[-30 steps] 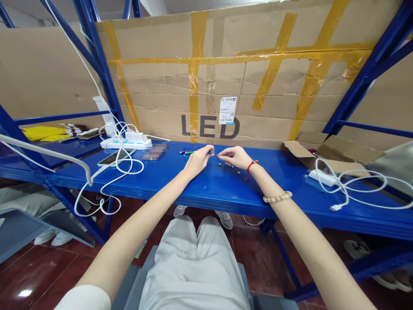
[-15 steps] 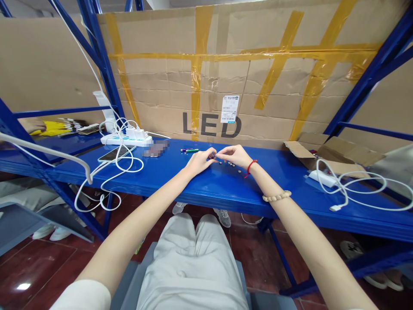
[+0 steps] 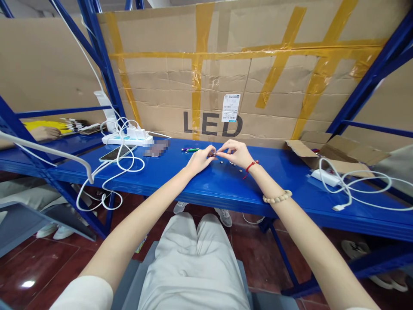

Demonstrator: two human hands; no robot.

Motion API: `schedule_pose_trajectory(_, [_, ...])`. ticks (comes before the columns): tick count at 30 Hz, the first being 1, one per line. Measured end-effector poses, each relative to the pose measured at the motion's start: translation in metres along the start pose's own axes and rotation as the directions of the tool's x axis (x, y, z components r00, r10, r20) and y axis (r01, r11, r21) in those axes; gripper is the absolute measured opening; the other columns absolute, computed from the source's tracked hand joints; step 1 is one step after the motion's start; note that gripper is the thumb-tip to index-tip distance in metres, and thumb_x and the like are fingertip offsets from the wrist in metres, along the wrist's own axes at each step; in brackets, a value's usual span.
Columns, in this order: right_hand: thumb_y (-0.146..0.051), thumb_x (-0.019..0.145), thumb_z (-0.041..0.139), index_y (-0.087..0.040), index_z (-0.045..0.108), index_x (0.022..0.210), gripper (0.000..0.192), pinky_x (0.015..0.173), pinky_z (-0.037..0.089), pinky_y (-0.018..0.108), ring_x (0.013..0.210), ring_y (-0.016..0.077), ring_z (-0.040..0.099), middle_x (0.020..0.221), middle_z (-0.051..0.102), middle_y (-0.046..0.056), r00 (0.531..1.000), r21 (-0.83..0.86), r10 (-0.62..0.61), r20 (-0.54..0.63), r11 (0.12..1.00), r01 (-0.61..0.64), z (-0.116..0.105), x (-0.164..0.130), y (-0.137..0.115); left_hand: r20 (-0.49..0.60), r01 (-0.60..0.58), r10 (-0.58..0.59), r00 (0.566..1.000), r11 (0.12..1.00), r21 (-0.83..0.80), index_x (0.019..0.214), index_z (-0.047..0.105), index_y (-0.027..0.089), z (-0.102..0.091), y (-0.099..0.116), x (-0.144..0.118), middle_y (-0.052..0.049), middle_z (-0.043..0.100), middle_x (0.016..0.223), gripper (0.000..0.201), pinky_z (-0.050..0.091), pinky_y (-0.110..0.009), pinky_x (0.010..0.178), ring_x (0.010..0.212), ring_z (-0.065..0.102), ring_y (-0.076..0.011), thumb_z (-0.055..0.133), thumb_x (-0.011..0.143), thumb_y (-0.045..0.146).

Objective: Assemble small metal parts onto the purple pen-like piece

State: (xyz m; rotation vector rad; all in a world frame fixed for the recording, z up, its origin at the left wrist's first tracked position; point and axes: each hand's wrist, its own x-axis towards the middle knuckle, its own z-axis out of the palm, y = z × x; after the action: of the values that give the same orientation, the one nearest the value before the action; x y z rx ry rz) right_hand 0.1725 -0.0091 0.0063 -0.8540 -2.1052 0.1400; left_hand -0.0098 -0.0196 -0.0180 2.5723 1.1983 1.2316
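Above the blue table (image 3: 161,174), my left hand (image 3: 200,161) and my right hand (image 3: 237,153) meet at their fingertips. Both are closed in a pinch around something small and partly hidden; its kind is too small to make out. Several small metallic pieces (image 3: 231,163) lie scattered on the table under and beside my right hand. Just left of my left hand rest a green pen-like stick (image 3: 192,150) and a purple one beside it. A red string bracelet (image 3: 251,165) and a beaded bracelet (image 3: 277,197) are on my right arm.
At the left are a white power strip (image 3: 111,138), looped white cables and a phone (image 3: 118,153). On the right lie an open cardboard box (image 3: 342,153) and a white adapter (image 3: 325,177) with a coiled cable. A cardboard panel (image 3: 155,94) stands behind. Another person's hand (image 3: 47,133) shows far left.
My hands stay together, with a slight shift of the fingers; the right hand's fingers look a little more bent. The far-left person's hand has moved right. The view has shifted slightly.
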Motion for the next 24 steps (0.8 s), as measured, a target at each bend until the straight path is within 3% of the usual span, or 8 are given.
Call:
schedule_pose_trajectory(4, [-0.037, 0.074, 0.067, -0.024, 0.073, 0.080, 0.015, 0.058, 0.036, 0.023, 0.053, 0.0066, 0.047, 0.088, 0.060, 0.000, 0.995, -0.144, -0.089, 0.051, 0.985, 0.095, 0.000, -0.001, -0.001, 0.009, 0.001, -0.001, 1.000, 1.000, 0.012, 0.094, 0.051, 0.021, 0.000, 0.000, 0.000, 0.000, 0.066, 0.082, 0.014, 0.046, -0.023, 0.066, 0.078, 0.064, -0.0166, 0.056, 0.082, 0.026])
schedule_pose_trajectory(11, [-0.034, 0.079, 0.063, -0.023, 0.070, 0.079, 0.013, 0.054, 0.032, 0.022, 0.057, 0.0079, 0.050, 0.092, 0.061, 0.000, 0.986, -0.278, -0.115, 0.125, 0.949, 0.146, 0.004, -0.002, -0.009, 0.037, -0.009, 0.007, 0.999, 0.998, 0.056, 0.094, 0.052, 0.021, -0.001, -0.001, -0.001, 0.000, 0.066, 0.084, 0.013, 0.046, -0.024, 0.066, 0.079, 0.064, -0.0181, 0.053, 0.082, 0.018])
schedule_pose_trajectory(15, [-0.036, 0.079, 0.064, -0.021, 0.068, 0.080, 0.016, 0.056, 0.036, 0.021, 0.056, 0.0073, 0.052, 0.092, 0.062, 0.000, 0.992, -0.276, -0.071, 0.105, 0.956, 0.098, 0.003, 0.000, -0.009, 0.014, 0.005, -0.006, 1.000, 0.997, 0.076, 0.097, 0.051, 0.022, -0.001, 0.001, 0.000, -0.001, 0.066, 0.088, 0.015, 0.046, -0.024, 0.069, 0.082, 0.063, -0.0182, 0.051, 0.083, 0.018])
schedule_pose_trajectory(21, [-0.038, 0.077, 0.066, -0.026, 0.060, 0.108, 0.034, 0.058, 0.041, 0.019, 0.061, 0.0088, 0.056, 0.092, 0.064, -0.002, 0.989, -0.302, 0.026, 0.146, 0.953, 0.019, 0.003, 0.000, -0.002, -0.040, 0.055, -0.052, 0.998, 0.995, 0.082, 0.097, 0.050, 0.021, 0.001, -0.004, 0.002, 0.000, 0.065, 0.087, 0.015, 0.046, -0.024, 0.071, 0.081, 0.063, -0.0177, 0.054, 0.083, 0.020])
schedule_pose_trajectory(24, [-0.037, 0.077, 0.065, -0.026, 0.061, 0.110, 0.034, 0.061, 0.042, 0.022, 0.069, 0.0124, 0.059, 0.095, 0.065, -0.001, 0.978, -0.380, 0.109, 0.176, 0.924, -0.034, 0.004, -0.001, 0.003, -0.050, 0.063, -0.059, 0.997, 0.994, 0.086, 0.095, 0.051, 0.022, 0.001, -0.007, 0.002, 0.000, 0.065, 0.087, 0.014, 0.046, -0.024, 0.071, 0.082, 0.063, -0.0176, 0.056, 0.082, 0.021])
